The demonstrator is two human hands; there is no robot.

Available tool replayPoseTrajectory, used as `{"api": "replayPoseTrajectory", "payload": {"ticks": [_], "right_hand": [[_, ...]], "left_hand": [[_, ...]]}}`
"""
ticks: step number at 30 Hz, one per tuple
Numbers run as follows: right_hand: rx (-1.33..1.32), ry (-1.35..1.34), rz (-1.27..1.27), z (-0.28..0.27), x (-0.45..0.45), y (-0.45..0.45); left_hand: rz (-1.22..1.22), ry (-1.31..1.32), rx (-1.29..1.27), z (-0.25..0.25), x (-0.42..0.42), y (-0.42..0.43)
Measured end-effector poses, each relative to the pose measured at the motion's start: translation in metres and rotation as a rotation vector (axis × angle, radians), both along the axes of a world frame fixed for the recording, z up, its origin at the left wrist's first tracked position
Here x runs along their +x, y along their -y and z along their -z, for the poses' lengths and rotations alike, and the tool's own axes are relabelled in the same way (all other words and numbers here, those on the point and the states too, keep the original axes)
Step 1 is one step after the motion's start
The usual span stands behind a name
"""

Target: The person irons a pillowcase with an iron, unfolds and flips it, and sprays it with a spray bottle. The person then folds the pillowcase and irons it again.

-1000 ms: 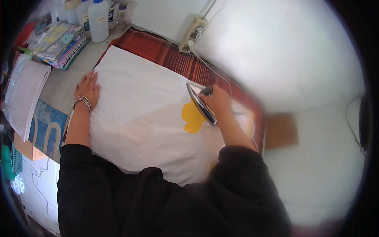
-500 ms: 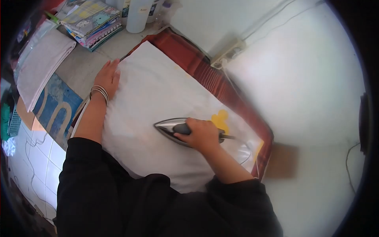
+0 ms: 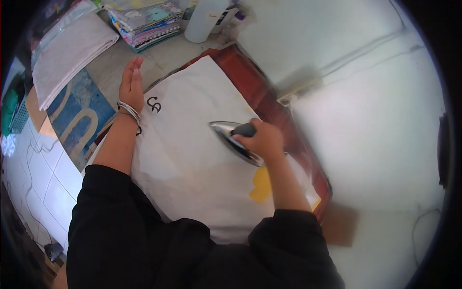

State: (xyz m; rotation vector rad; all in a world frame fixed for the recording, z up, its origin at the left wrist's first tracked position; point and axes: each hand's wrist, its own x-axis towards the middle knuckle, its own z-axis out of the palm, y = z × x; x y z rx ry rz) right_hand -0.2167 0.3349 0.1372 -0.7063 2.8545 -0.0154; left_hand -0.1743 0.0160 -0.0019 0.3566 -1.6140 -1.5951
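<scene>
My right hand [image 3: 267, 138] is wrapped around the dark handle of a clothes iron [image 3: 224, 131]. The iron's metal tip points up and left over a white cloth [image 3: 187, 168]; whether its plate touches the fabric I cannot tell. A yellow print [image 3: 260, 185] shows on the cloth below the iron, and black lettering [image 3: 154, 104] lies near its left side. At the upper left edge of the cloth, my left hand [image 3: 131, 86] has its fingers stretched out, holding nothing. Bracelets [image 3: 130, 111] circle that wrist. Underneath the white cloth is a red-brown patterned cloth [image 3: 245, 79].
A folded pale cloth [image 3: 72, 58] lies at the upper left, near a stack of folded printed fabrics [image 3: 149, 24]. Beside the stack stands a whitish bottle [image 3: 204, 21]. A power strip [image 3: 301, 91] sits by the wall [image 3: 375, 120] on the right.
The iron and my right hand have moved up across the cloth, and the iron has turned. My left hand has lifted or shifted at the edge. Black lettering now shows; the view has shifted.
</scene>
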Motion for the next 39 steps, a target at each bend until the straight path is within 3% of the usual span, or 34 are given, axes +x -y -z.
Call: {"api": "replayPoseTrajectory", "payload": {"ticks": [2, 5, 15, 17, 21, 22, 24, 34, 39], "right_hand": [[-0.068, -0.084, -0.179, 0.018, 0.011, 0.032], [-0.154, -0.175, -0.216, 0.022, 0.003, 0.090], [-0.174, -0.331, 0.076, 0.025, -0.126, 0.137], [-0.054, -0.160, -0.064, 0.015, -0.120, 0.140], [-0.166, -0.087, -0.565, 0.019, -0.063, 0.158], [-0.167, -0.072, -0.572, 0.025, -0.049, 0.167], [-0.217, -0.159, -0.799, 0.032, -0.031, 0.184], [-0.253, -0.168, -0.777, 0.030, -0.054, 0.187], [-0.255, -0.344, -0.847, 0.036, -0.056, 0.186]], "left_hand": [[0.014, 0.041, 0.103, -0.006, 0.004, 0.001], [-0.015, 0.035, 0.115, -0.002, 0.004, 0.003], [-0.079, -0.026, 0.228, -0.005, 0.006, 0.011], [-0.108, -0.115, 0.366, -0.007, 0.008, 0.018], [-0.279, -0.180, 0.370, -0.022, 0.019, 0.041], [-0.333, -0.211, 0.356, -0.028, 0.023, 0.048], [-0.386, -0.245, 0.323, -0.030, 0.028, 0.060], [-0.498, -0.277, 0.308, -0.030, 0.042, 0.083], [-0.466, -0.252, 0.351, -0.027, 0.036, 0.081]]}}
